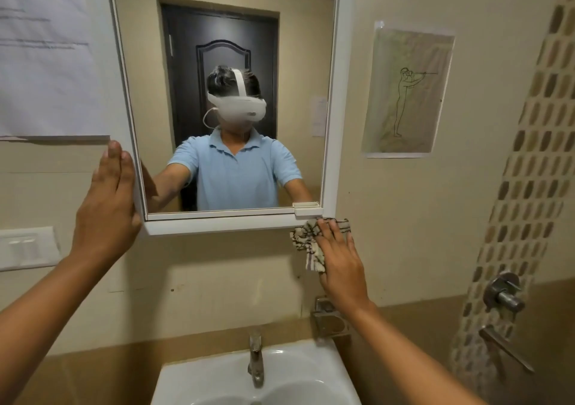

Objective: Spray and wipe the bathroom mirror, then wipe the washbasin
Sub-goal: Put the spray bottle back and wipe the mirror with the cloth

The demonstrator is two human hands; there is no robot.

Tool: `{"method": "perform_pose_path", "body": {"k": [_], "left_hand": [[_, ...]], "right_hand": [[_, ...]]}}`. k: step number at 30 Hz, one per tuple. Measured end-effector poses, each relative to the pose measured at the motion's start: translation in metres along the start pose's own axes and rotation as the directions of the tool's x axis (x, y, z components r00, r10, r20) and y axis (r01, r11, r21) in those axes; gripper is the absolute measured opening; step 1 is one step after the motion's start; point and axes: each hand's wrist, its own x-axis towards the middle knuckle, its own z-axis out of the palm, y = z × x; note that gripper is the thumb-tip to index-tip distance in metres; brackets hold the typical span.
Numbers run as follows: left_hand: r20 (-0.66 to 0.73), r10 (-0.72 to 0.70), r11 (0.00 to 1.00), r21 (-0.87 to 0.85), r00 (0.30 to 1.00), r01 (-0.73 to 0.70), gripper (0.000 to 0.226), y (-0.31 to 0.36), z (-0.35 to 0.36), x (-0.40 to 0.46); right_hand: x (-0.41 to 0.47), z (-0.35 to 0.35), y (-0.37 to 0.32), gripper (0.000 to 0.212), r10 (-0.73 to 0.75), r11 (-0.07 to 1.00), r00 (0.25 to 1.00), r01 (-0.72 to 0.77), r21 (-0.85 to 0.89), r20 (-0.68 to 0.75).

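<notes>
The mirror [305, 62] hangs in a white frame [217, 225] on the wall ahead. My left hand [107, 205] lies flat with straight fingers against the frame's left edge. My right hand [337, 255] presses a checked cloth [306, 238] with straight fingers against the wall just below the frame's bottom right corner. The white washbasin [314, 364] sits below at the bottom of the view, with a metal tap [255, 358] at its back. No spray bottle is in view.
A metal holder [329, 322] is fixed to the wall beside the basin. A switch plate [28, 247] is on the left wall, a paper sheet [43, 53] above it. A drawing [407, 90] hangs right of the mirror. Shower valves [504, 292] stick out at right.
</notes>
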Motion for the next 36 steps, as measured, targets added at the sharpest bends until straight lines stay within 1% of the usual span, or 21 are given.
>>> {"method": "perform_pose_path", "body": {"k": [1,3,5,8,11,13,15,17,18,21,24,25,27,28,29,31,32,33,34,35,36], "left_hand": [[-0.011,-0.008,1.000,-0.009,1.000,0.008,0.093,0.000,0.001,0.000],[-0.032,-0.008,1.000,-0.023,0.999,0.007,0.090,0.000,0.003,-0.001],[-0.035,-0.014,1.000,-0.026,0.999,0.013,0.088,0.001,0.004,-0.001],[-0.047,-0.014,1.000,-0.026,0.999,0.012,0.086,0.002,0.007,-0.003],[-0.064,-0.005,0.999,-0.037,0.998,0.003,0.085,0.002,0.008,-0.003],[-0.059,-0.008,0.999,-0.054,0.998,0.005,0.085,0.001,0.009,-0.004],[-0.053,-0.010,0.998,-0.067,0.999,0.007,0.083,0.002,0.008,-0.006],[-0.041,-0.019,0.995,-0.099,0.999,0.015,0.084,0.005,0.009,-0.011],[-0.033,-0.032,0.991,-0.128,0.999,0.028,0.083,0.007,0.009,-0.016],[-0.006,-0.067,0.964,-0.259,0.998,0.063,0.070,0.018,0.009,-0.045],[0.056,-0.099,0.921,-0.372,0.993,0.113,0.058,0.034,0.006,-0.083],[0.065,-0.147,0.893,-0.420,0.987,0.160,0.047,0.043,0.004,-0.095],[0.089,-0.259,0.806,-0.529,0.962,0.265,0.020,0.063,-0.002,-0.113],[0.135,-0.318,0.743,-0.579,0.938,0.335,0.014,0.070,-0.003,-0.119],[0.237,-0.371,0.648,-0.627,0.898,0.433,0.011,0.076,-0.002,-0.124],[0.465,-0.430,0.386,-0.680,0.774,0.624,0.044,0.083,-0.002,-0.132],[0.548,-0.442,0.250,-0.686,0.710,0.684,0.054,0.086,-0.003,-0.138],[0.608,-0.447,0.132,-0.681,0.657,0.720,0.051,0.094,-0.008,-0.143],[0.658,-0.436,0.031,-0.671,0.614,0.740,0.042,0.102,-0.013,-0.151],[0.705,-0.402,-0.044,-0.652,0.584,0.757,0.036,0.110,-0.019,-0.161],[0.765,-0.341,-0.116,-0.612,0.547,0.783,0.036,0.117,-0.028,-0.168]], "right_hand": [[-0.001,0.001,-0.008,0.077,0.154,0.980,0.987,-0.147,0.136,-0.041],[0.001,0.005,-0.027,0.080,0.401,0.861,0.913,-0.347,0.372,-0.077],[0.004,0.007,-0.051,0.081,0.524,0.762,0.850,-0.439,0.477,-0.055],[0.012,0.010,-0.088,0.084,0.618,0.650,0.785,-0.538,0.537,0.038],[0.019,0.013,-0.125,0.081,0.640,0.572,0.762,-0.558,0.601,0.100],[0.022,0.017,-0.147,0.080,0.616,0.557,0.776,-0.550,0.622,0.134],[0.021,0.020,-0.168,0.078,0.524,0.561,0.825,-0.521,0.644,0.211],[0.020,0.026,-0.184,0.062,0.427,0.547,0.860,-0.492,0.678,0.280],[0.020,0.027,-0.190,0.057,0.391,0.514,0.867,-0.485,0.708,0.310],[0.017,0.028,-0.201,0.077,0.367,0.315,0.827,-0.541,0.780,0.426],[0.011,0.034,-0.203,0.078,0.431,0.118,0.749,-0.600,0.791,0.503],[0.008,0.034,-0.204,0.070,0.455,0.068,0.720,-0.615,0.786,0.524],[0.002,0.030,-0.208,0.038,0.491,0.003,0.668,-0.644,0.765,0.560],[0.000,0.028,-0.211,0.029,0.502,-0.010,0.646,-0.660,0.751,0.575],[-0.005,0.025,-0.214,0.028,0.514,-0.027,0.620,-0.679,0.734,0.593],[-0.016,0.015,-0.223,0.029,0.520,-0.067,0.578,-0.706,0.705,0.629],[-0.024,0.012,-0.228,0.028,0.518,-0.071,0.566,-0.719,0.692,0.641],[-0.032,0.005,-0.234,0.029,0.511,-0.060,0.570,-0.723,0.689,0.643],[-0.041,0.002,-0.239,0.034,0.489,-0.036,0.589,-0.723,0.690,0.643],[-0.051,-0.001,-0.244,0.042,0.447,0.003,0.618,-0.724,0.690,0.646],[-0.061,-0.004,-0.249,0.053,0.370,0.063,0.649,-0.732,0.679,0.665]]}}
